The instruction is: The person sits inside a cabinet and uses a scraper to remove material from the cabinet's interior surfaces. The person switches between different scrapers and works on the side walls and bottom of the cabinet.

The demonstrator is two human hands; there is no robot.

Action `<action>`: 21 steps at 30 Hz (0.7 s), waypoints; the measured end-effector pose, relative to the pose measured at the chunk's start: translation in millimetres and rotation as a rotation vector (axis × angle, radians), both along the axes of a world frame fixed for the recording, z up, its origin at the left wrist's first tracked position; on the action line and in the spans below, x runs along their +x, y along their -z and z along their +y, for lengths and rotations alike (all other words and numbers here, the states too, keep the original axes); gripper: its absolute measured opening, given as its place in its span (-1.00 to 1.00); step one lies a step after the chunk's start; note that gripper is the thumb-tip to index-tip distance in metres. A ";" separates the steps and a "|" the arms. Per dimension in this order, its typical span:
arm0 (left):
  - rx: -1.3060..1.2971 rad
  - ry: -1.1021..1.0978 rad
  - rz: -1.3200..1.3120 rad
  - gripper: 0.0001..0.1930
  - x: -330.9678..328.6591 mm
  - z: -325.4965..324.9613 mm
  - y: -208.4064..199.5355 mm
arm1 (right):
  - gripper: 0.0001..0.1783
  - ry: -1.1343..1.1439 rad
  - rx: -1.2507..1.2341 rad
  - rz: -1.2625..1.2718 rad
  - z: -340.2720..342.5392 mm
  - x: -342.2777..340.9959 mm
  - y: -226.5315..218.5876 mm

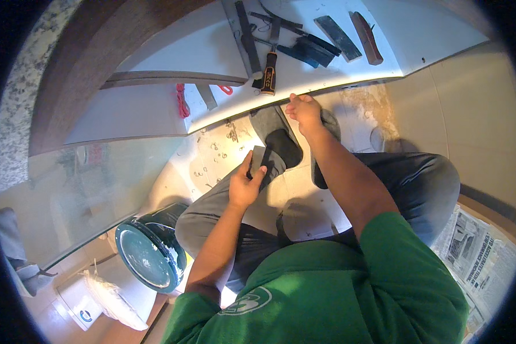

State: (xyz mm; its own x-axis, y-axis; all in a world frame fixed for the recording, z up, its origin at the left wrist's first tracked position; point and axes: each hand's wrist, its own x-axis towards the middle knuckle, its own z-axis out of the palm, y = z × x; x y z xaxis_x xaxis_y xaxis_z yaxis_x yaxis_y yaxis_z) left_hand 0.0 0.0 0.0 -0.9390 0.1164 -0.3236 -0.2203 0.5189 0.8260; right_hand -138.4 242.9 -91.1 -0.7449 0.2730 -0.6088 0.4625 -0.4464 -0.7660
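Note:
My left hand (pixel 247 186) is closed around a small flat grey piece with a dark edge (pixel 258 155), held over my lower leg. Beyond it, my right hand (pixel 305 112) is at the front edge of the white shelf (pixel 350 71). Its fingers are curled together, and whatever they may hold is too small to make out. Closest to that hand on the shelf lies a chisel with a black and orange handle (pixel 269 74). Several dark hand tools are spread behind it, among them a long dark bar (pixel 247 40) and a flat grey slab (pixel 338 38).
A brown wooden block (pixel 366 39) lies at the shelf's right. Red cord (pixel 182 101) hangs at its left. Curled shavings (pixel 215 152) litter the floor. A lidded dark bucket (pixel 149 255) stands at my left, newspaper (pixel 473 258) at my right. A wooden frame (pixel 74 69) overhangs the upper left.

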 end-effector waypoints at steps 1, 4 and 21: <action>-0.019 0.003 0.024 -0.29 0.6 -0.9 3.1 | -0.74 0.052 -0.044 -0.019 3.2 2.2 -6.2; -0.040 0.012 0.040 -0.29 6.2 -4.0 4.6 | -0.78 0.137 -0.080 -0.017 19.1 11.9 -12.9; -0.094 0.032 -0.051 -0.29 -4.8 6.5 -9.8 | -0.74 -0.330 1.267 0.354 49.0 23.5 -28.7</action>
